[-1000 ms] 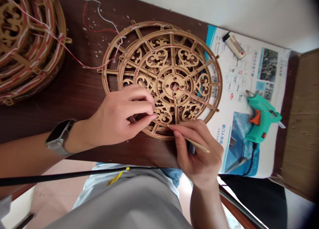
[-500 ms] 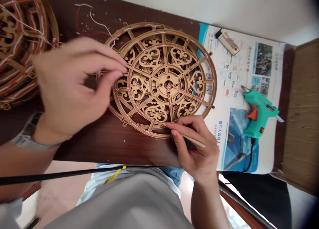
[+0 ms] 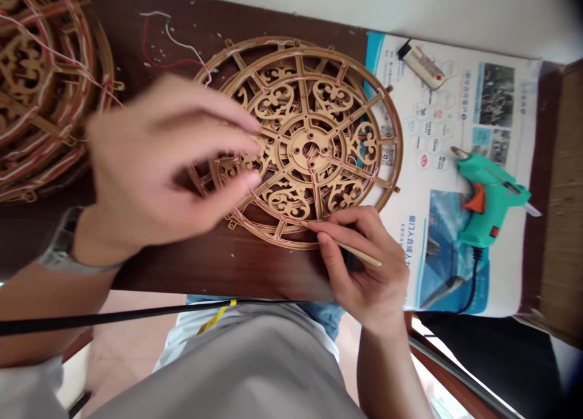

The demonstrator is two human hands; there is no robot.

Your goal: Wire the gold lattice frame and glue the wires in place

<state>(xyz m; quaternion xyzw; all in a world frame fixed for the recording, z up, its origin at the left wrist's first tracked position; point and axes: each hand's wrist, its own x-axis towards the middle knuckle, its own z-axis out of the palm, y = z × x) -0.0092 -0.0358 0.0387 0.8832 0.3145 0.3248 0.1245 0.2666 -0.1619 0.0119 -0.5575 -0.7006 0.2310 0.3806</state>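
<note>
A round gold openwork frame (image 3: 298, 146) with scroll patterns lies on a second similar ring, with red and white wires running along its ribs. Over its left side hovers my left hand (image 3: 159, 164), blurred, fingers and thumb apart with nothing between them. My right hand (image 3: 368, 255) rests at the frame's near edge, pinching a thin pale wooden stick (image 3: 359, 253). The stick's tip touches or nearly touches the wire on the inner ring. Loose red and white wire ends (image 3: 182, 45) stretch out behind the frame onto the dark table.
A teal glue gun (image 3: 489, 194) lies on a printed paper sheet (image 3: 419, 206) at the right, its cord running toward me. Behind it is a white-and-black box-like item (image 3: 423, 67). More wired gold frames (image 3: 40, 103) are stacked at the left. A brown board (image 3: 562, 194) stands far right.
My left hand has moved right over the frame, and its fingers have parted from a pinch. My right hand stays at the frame's near edge with the stick.
</note>
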